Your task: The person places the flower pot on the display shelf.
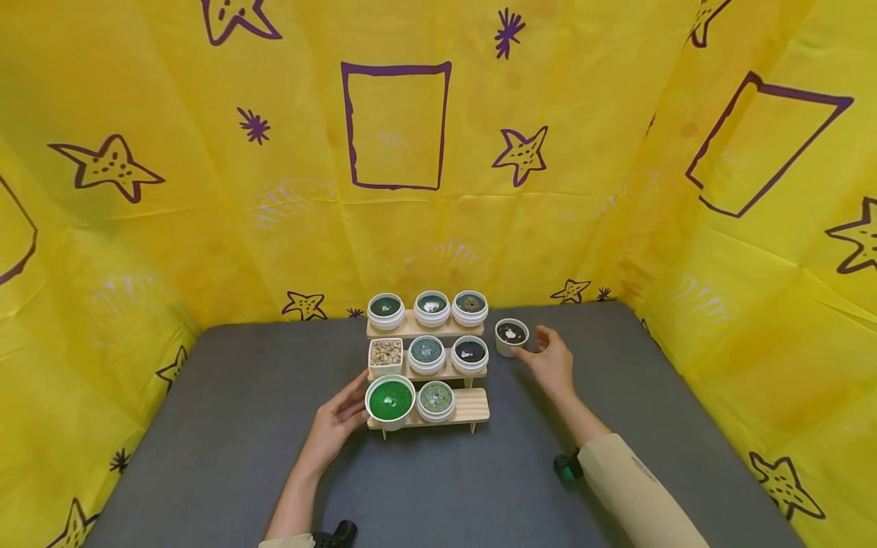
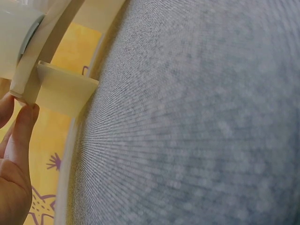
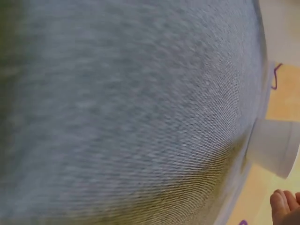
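A three-tier wooden display stand (image 1: 471, 406) carries several small white pots. Its left end is pinched between the thumb and fingers of my left hand (image 1: 333, 420), at the tip of a wooden shelf (image 2: 30, 86) in the left wrist view. Close to that hand sits a larger white pot with bright green filling (image 1: 390, 399) on the front tier. Right of the stand, a white pot with dark filling (image 1: 508, 348) stands upright on the table. My right hand (image 1: 550, 365) is beside it, thumb near its side; the right wrist view shows relaxed fingers (image 3: 280, 201) below the white pot (image 3: 272, 145).
A square pot of pebbly bits (image 1: 386, 355) sits on the middle tier and a pale green pot (image 1: 435, 401) on the front one. Dark grey cloth covers the table (image 1: 240, 441). Yellow patterned fabric (image 1: 397, 251) walls the back and sides.
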`<state>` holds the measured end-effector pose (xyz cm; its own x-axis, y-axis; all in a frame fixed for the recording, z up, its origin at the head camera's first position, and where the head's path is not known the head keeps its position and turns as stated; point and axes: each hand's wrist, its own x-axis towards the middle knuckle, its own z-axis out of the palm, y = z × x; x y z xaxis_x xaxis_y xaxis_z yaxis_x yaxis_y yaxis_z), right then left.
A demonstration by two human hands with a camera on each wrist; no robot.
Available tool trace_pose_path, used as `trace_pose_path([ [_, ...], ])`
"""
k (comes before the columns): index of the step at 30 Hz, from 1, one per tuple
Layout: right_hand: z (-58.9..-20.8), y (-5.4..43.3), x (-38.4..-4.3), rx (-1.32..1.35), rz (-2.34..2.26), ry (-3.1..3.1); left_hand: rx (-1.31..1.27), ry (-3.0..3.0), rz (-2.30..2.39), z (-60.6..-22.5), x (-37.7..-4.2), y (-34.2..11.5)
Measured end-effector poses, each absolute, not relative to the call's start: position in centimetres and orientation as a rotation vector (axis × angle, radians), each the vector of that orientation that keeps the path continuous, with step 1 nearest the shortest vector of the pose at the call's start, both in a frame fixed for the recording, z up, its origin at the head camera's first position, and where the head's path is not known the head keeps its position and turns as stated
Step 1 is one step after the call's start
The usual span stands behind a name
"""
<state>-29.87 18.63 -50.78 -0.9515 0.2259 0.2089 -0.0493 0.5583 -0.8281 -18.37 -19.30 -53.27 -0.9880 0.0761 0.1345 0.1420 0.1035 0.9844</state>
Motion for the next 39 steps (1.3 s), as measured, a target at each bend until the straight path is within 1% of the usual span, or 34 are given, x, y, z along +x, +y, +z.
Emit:
trace_pose_path([
  [16,-50.7,18.3,-32.8,-0.200,1.320,-2.627,-0.218,-2.302,-2.040,-53.2,-18.4,-19.3],
  [29,-51.2,17.8,-32.9,-0.180,1.320,-2.633,-0.263,-2.283,-2.043,-53.6,-18.5,-19.3],
  [39,-51.7,17.6,-32.7,-0.143,1.287,-2.603,-0.239,-2.296,-2.045,-53.4,-18.4,-19.3],
])
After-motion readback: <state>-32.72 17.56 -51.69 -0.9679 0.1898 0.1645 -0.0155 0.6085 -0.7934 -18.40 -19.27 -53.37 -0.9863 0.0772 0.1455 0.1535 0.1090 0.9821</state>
